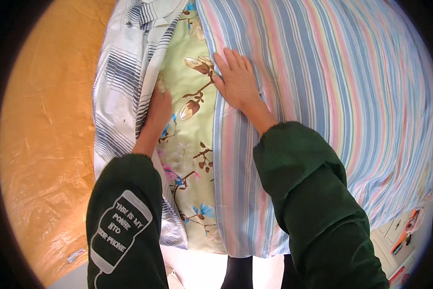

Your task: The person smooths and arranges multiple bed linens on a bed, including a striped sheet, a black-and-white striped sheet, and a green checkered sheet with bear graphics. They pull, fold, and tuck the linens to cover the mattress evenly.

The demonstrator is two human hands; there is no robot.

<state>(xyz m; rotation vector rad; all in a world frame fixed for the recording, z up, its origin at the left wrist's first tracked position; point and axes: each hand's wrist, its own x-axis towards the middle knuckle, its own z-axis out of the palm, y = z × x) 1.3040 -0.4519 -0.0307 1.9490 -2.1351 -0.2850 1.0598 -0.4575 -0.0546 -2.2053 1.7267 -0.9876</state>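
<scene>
My right hand (236, 79) lies flat, fingers spread, near the left edge of a blue, pink and white striped sheet (298, 86). To its left, my left hand (161, 107) reaches in at the edge of a white cloth with dark stripes (120, 77). Its fingers are mostly hidden by that edge, so I cannot tell whether they grip it. Between the two hands shows a strip of pale green floral fabric (190, 137), printed with brown branches, cream buds and blue flowers. Dark green sleeves cover both my forearms.
A shiny orange-yellow surface (47, 130) spreads along the left side beside the white cloth. Pale floor (204, 265) and my dark-clad legs (239, 272) show at the bottom. White drawers (392, 231) and small coloured items stand at the lower right.
</scene>
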